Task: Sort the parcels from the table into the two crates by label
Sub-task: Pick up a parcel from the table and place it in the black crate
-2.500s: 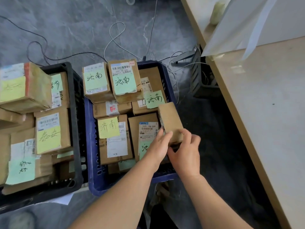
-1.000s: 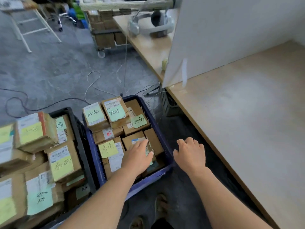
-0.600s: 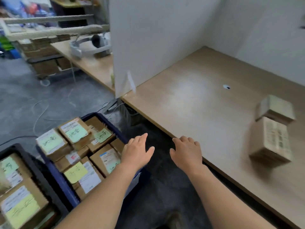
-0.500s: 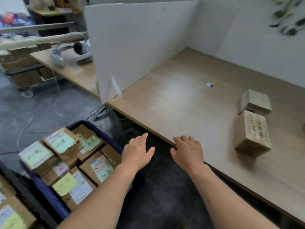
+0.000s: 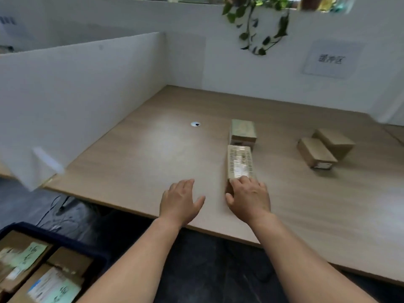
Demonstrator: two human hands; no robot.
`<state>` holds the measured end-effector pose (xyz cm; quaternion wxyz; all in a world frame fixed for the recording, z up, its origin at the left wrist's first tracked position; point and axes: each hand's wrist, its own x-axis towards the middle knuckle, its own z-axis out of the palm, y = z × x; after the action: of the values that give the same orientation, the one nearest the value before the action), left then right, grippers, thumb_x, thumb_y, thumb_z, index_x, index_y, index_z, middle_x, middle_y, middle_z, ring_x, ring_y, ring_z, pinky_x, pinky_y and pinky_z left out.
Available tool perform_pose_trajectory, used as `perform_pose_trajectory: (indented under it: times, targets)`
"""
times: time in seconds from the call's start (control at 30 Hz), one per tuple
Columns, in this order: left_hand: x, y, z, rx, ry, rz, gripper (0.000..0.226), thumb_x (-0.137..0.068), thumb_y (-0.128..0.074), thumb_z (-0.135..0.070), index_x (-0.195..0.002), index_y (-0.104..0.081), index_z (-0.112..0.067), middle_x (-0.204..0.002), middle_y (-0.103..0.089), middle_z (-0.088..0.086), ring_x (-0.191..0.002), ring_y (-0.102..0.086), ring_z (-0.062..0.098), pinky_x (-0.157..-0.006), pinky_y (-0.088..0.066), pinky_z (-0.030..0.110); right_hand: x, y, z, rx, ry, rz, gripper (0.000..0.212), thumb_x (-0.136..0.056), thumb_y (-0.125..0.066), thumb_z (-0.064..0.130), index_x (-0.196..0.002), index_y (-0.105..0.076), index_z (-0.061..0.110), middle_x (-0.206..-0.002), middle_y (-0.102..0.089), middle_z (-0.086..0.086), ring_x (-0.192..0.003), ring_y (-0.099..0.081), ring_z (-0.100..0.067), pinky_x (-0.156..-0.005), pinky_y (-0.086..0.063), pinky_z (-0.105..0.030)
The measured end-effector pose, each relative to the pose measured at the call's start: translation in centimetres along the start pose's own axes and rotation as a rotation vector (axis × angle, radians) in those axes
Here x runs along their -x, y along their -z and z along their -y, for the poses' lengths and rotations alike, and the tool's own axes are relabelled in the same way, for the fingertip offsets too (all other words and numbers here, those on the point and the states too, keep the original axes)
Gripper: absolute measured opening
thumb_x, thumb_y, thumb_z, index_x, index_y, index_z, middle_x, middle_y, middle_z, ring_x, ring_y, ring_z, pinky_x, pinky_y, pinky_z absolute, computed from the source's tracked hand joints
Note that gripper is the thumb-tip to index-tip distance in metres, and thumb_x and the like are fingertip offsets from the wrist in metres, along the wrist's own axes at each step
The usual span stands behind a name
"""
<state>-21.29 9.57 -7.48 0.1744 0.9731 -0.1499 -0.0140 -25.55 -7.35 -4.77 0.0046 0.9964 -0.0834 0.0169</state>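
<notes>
Wood desk (image 5: 218,119) fills most of the view, white partition wall (image 5: 76,88) along its 9 o'clock side, white back wall (image 5: 262,68) at 12 with a blurred paper sign (image 5: 331,59) toward 1 o'clock and trailing green plant (image 5: 260,20) hanging above. Blue crate (image 5: 65,241) at 7 o'clock on the floor below the desk edge, packed with brown parcels carrying green sticky notes (image 5: 28,254) and white shipping labels; writing too blurred to read. Four parcels on the desk: long labelled parcel (image 5: 239,160) near centre, printed face up, running 12 to 6; squarer parcel (image 5: 242,131) just beyond it at 12, touching or nearly so, cannot tell; pair of plain brown parcels (image 5: 323,149) at 3 o'clock, side by side and touching, well apart from the centre two. Right hand (image 5: 249,197) rests on the near end of the long labelled parcel, fingers laid over its top and thumb down at its left side; whether it actually grips is unclear due to blur. Left hand (image 5: 180,201) is at 9 o'clock of the right one, just beside it but apart, palm down over the desk near its front edge, fingers straight and spread, holding nothing. Small round cable hole (image 5: 195,124) in the desk at 11 o'clock of the parcels.
</notes>
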Motion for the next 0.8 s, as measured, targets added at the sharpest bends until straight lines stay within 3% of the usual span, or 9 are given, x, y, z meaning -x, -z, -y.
perform_pose_trajectory:
  times: [0.43,0.8]
  targets:
    - [-5.8,-6.5,-21.1,-0.060,-0.142,-0.001,0.064,-0.094,-0.043,-0.053,-0.146,-0.031,-0.020,-0.149,-0.038,0.000,-0.135,-0.034,0.020,-0.108,-0.028,0.033,-1.4,-0.8,-21.5,-0.026,-0.104,-0.049,0.042,-0.095,-0.042,0.039,-0.132,-0.053,0.021,-0.133,-0.055,-0.004,-0.120,-0.048,-0.026,-0.096,-0.035,-0.036]
    - [-11.4,-11.0,-30.8,-0.057,-0.234,0.073,0.067,-0.094,-0.042,-0.055,-0.149,-0.027,-0.019,-0.150,-0.037,0.000,-0.137,-0.033,0.018,-0.109,-0.029,0.033,-4.0,-2.6,-32.8,-0.051,-0.234,-0.023,0.045,-0.096,-0.041,0.041,-0.135,-0.050,0.021,-0.133,-0.053,-0.004,-0.121,-0.047,-0.024,-0.096,-0.035,-0.036]
